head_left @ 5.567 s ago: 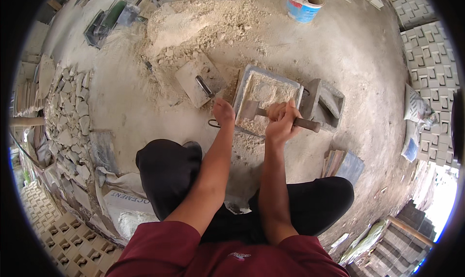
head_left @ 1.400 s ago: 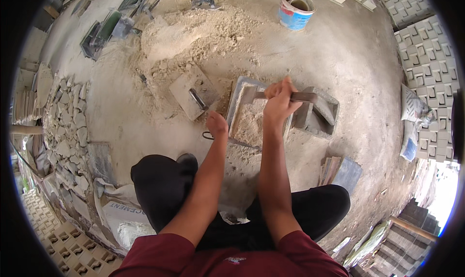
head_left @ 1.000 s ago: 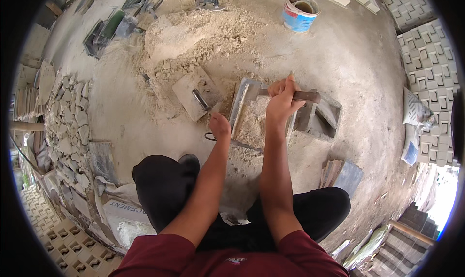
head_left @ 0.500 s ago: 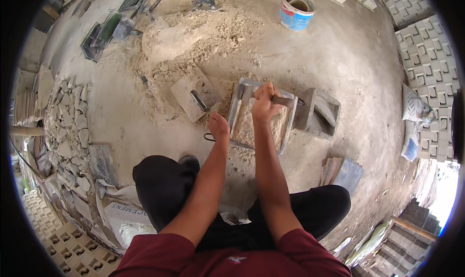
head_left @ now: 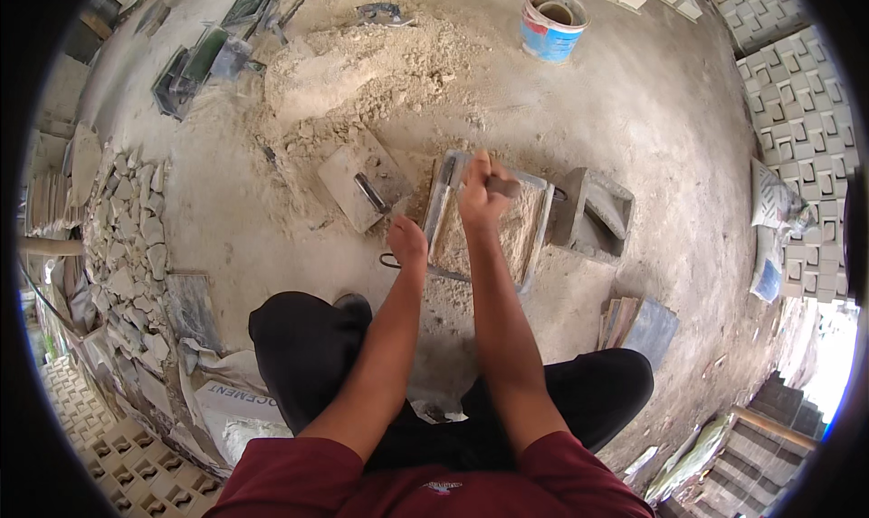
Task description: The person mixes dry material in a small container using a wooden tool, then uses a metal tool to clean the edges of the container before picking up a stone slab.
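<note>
Meanwhile, right hand (head_left: 482, 195), clenched on wooden tool (head_left: 503, 187), had shifted from mould's 3 o'clock rim toward 12 o'clock; tamping progressed. Left hand (head_left: 406, 243) gripped metal mould (head_left: 543, 217) at 9 o'clock edge, sand pile (head_left: 362, 74) beyond.

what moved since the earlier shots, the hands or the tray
The right hand swept its wooden-handled tool from the right side of the sand-filled tray toward its far left end. The left hand stayed on the tray's near left corner; tray and bucket kept their places.
</note>
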`<state>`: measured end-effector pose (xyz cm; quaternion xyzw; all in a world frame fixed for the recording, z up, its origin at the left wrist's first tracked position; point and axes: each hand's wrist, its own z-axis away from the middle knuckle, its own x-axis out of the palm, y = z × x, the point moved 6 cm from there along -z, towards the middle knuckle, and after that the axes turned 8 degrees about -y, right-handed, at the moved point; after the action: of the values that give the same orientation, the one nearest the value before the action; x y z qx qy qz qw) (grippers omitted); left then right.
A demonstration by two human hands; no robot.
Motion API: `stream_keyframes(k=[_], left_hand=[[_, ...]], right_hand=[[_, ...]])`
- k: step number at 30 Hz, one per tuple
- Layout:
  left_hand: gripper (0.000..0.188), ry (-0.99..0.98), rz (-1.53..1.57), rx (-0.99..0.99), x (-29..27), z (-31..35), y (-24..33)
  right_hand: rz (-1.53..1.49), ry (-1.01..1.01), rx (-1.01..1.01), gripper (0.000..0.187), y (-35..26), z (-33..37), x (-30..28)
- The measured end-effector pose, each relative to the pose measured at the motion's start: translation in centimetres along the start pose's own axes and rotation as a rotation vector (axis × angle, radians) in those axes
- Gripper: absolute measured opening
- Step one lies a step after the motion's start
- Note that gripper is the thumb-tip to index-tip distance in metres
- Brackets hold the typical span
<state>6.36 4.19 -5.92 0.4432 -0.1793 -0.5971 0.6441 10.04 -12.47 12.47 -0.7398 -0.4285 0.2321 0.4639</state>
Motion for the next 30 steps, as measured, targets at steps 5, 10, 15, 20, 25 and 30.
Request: stream_keyframes(k=[5, 10, 15, 20, 25, 30], left_hand=[[0.052, -0.022, 0.015, -0.025, -0.4, -0.4, -0.7], [0.053, -0.039, -0.034, 0.013, -0.1, 0.1, -0.1], [0.055, 0.022, -0.130, 0.014, -0.8, 0.9, 0.7], [0.055, 0.040, -0.113, 0.046, -1.0, 0.7, 0.7], [0.048, -0.063, -0.135, 0.207, -0.8, 0.1, 1.3], [0.038, -0.099, -0.176, 1.051, 0.6, 4.3, 10.8]], right_hand=[[-0.162, 0.002, 0.124, 0.049, -4.3, -1.7, 0.0], [-0.186, 0.071, 0.018, 0.045, -3.5, -1.5, -0.4], [-0.294, 0.121, 0.251, 0.042, -1.0, -3.8, -0.7], [-0.338, 0.028, 0.211, 0.044, -4.4, -6.8, -0.6], [0.048, 0.122, 0.137, 0.052, -5.9, -6.8, 1.1], [0.155, -0.183, 0.174, 0.047, -6.8, -5.8, 2.2]])
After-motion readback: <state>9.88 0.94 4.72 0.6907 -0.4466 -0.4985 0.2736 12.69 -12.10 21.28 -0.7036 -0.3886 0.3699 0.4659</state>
